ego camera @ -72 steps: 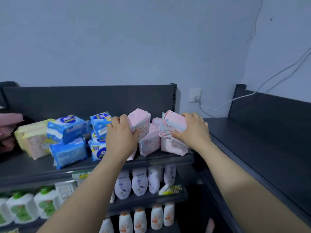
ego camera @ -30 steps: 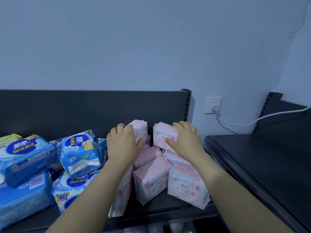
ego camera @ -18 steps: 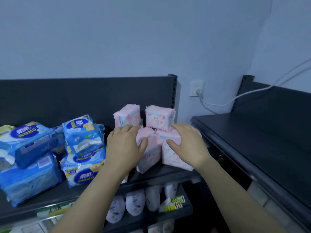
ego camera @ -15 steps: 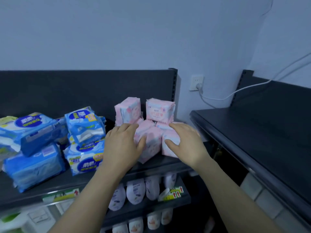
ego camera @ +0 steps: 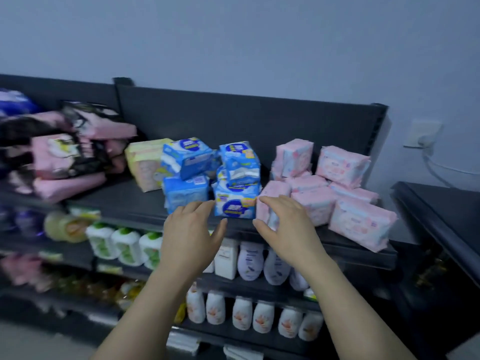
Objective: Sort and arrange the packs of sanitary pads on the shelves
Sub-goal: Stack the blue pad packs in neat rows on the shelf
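Observation:
Several pink packs of sanitary pads (ego camera: 342,167) are piled at the right end of the top shelf (ego camera: 117,201). To their left is a stack of blue packs (ego camera: 235,206), then a yellow pack (ego camera: 144,165). My left hand (ego camera: 192,232) hovers with spread fingers in front of the blue stack and holds nothing. My right hand (ego camera: 285,224) is relaxed, and its fingers lie against the front of the leftmost pink pack (ego camera: 272,193). It grips nothing.
Blurred pink and black packs (ego camera: 65,157) are heaped at the far left of the shelf. Lower shelves carry rows of white bottles (ego camera: 249,263). A second dark shelf unit (ego camera: 441,203) stands at right, below a wall socket with a cable (ego camera: 423,136).
Both hands have come off the pink packs and drawn back towards the shelf's front edge, moving left. The view has swung left, and more of the shelf shows.

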The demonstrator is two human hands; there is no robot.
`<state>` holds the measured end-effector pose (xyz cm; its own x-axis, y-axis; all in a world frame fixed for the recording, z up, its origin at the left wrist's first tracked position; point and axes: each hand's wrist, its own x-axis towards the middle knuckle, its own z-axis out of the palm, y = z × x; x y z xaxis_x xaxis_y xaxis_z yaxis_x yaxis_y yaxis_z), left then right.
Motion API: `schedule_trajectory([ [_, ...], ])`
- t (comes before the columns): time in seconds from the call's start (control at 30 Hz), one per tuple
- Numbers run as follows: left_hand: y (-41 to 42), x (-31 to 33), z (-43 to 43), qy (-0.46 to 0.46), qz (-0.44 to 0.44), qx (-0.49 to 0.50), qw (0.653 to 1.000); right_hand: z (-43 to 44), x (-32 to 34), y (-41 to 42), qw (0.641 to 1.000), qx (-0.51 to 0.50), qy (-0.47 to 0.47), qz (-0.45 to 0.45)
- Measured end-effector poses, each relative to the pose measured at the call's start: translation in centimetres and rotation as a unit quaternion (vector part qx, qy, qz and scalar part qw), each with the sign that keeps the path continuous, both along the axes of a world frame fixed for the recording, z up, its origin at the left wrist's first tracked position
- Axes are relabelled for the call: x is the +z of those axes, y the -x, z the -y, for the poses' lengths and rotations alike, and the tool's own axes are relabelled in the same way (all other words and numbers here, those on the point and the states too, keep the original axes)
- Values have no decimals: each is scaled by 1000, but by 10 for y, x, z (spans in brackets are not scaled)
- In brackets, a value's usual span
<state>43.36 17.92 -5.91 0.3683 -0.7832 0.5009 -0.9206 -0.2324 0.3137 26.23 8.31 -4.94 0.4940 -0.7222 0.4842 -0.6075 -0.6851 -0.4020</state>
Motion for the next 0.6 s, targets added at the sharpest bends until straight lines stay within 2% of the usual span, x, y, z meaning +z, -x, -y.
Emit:
schedule_trajectory([
  [0.33,-76,2,-127,18,-51,175,983,-72,-4,-110,988,152,-15,-21],
  [0.6,-164,19,-170,44,-72,220,972,-102,15,-209,979,202,-2,-17],
])
